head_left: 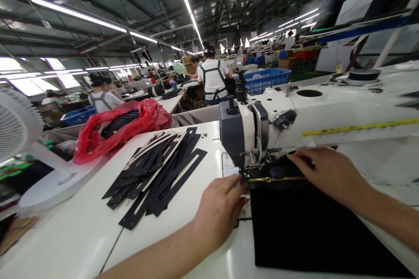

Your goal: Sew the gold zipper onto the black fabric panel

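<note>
A black fabric piece (304,231) with a gold-toothed zipper (276,179) along its upper edge lies under the head of a white sewing machine (340,117). My left hand (221,209) is closed, its fingertips at the fabric's left edge, close beside the needle area. Exactly what those fingertips grip is partly hidden. My right hand (327,174) pinches black material above the zipper, to the right of the presser foot. The needle itself is hard to make out among the metal parts.
Flat black strips with slots (163,170) lie piled left of the machine. Behind them is a red plastic bag (147,115) with dark material inside. A white fan (42,157) stands far left. Blue crates (268,82) and co-workers (212,74) are beyond the table.
</note>
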The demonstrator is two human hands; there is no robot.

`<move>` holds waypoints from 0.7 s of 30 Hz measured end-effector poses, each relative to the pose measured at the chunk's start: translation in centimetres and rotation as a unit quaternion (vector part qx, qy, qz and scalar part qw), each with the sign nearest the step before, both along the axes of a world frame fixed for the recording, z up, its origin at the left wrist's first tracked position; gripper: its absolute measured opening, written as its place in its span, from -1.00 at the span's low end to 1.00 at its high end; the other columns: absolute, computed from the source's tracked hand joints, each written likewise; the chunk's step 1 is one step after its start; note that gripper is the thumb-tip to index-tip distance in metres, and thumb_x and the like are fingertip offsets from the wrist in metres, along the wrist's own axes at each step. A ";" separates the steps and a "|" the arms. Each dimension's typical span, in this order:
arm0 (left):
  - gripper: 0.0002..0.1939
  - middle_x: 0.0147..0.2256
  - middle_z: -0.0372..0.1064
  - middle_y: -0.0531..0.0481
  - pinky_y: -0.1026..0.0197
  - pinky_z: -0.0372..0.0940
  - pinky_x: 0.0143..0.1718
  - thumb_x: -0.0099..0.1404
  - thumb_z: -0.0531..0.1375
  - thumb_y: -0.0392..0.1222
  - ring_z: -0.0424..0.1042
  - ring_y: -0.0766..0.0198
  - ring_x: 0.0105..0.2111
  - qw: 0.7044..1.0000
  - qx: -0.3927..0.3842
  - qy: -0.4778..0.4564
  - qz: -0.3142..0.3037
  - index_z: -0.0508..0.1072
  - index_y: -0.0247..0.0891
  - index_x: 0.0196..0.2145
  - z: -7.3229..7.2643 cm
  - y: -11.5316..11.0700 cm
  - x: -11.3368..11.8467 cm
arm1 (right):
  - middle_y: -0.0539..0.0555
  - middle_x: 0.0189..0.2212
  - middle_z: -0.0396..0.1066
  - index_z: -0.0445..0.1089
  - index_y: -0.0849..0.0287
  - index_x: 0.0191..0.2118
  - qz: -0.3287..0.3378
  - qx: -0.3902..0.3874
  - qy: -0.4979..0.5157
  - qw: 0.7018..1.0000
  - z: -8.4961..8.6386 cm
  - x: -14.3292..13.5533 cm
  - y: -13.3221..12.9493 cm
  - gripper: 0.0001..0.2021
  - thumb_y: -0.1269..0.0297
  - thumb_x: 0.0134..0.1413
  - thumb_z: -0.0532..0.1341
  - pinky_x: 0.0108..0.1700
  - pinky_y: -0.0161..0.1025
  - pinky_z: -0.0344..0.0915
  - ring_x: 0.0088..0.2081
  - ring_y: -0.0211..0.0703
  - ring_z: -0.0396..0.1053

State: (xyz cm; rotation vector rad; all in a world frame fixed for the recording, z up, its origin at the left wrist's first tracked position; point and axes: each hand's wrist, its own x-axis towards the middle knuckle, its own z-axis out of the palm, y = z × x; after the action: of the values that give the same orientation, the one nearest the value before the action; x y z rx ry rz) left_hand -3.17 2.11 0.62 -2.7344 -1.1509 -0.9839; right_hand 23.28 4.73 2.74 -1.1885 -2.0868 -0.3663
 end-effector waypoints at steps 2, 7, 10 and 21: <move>-0.74 -0.11 0.40 -0.20 -0.02 0.35 -0.09 0.38 -0.01 -0.20 0.42 0.05 -0.12 0.999 0.016 0.035 -0.003 0.43 -0.32 -0.16 -0.5 0.9 -0.3 | 0.05 -0.45 0.38 0.39 0.22 -0.38 0.045 -0.016 -0.051 0.998 -0.6 -1.7 -0.8 -0.66 0.27 0.28 -0.06 -0.31 -0.21 0.35 -0.39 -0.19 0.37; -0.76 -0.12 0.42 -0.22 -0.02 0.32 -0.04 0.36 -0.01 -0.31 0.42 0.09 -0.10 0.997 0.033 0.070 0.001 0.45 -0.34 -0.18 -1.2 1.4 0.4 | 0.28 -0.12 0.41 0.36 0.40 -0.08 0.099 -0.022 -0.110 0.989 -2.7 -6.1 -2.2 -0.68 0.52 0.18 -0.06 -0.07 -0.08 0.37 -0.10 -0.02 0.37; -0.77 -0.14 0.43 -0.21 0.00 0.34 -0.07 0.35 0.01 -0.32 0.43 0.10 -0.11 0.996 0.042 0.079 -0.011 0.44 -0.34 -0.17 -1.2 1.4 0.4 | 0.29 -0.11 0.41 0.38 0.40 -0.11 0.101 -0.043 -0.113 0.988 -3.4 -7.1 -1.4 -0.69 0.54 0.14 -0.05 -0.06 -0.08 0.37 -0.10 -0.02 0.38; -0.72 -0.20 0.45 -0.27 0.02 0.38 -0.13 0.37 -0.06 -0.36 0.46 0.08 -0.15 0.988 0.089 0.120 -0.048 0.44 -0.42 -0.20 -0.7 1.6 0.3 | 0.25 -0.12 0.41 0.39 0.40 -0.13 0.107 -0.085 -0.124 0.983 -3.1 -7.2 -1.0 -0.67 0.59 0.08 -0.05 0.02 -0.13 0.32 -0.07 -0.05 0.36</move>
State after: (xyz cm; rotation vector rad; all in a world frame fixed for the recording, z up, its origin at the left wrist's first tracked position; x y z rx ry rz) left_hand -2.88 3.73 -0.04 -2.6915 -0.8582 -0.7021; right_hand 16.03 3.69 -0.32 -1.0424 -2.4780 -0.2500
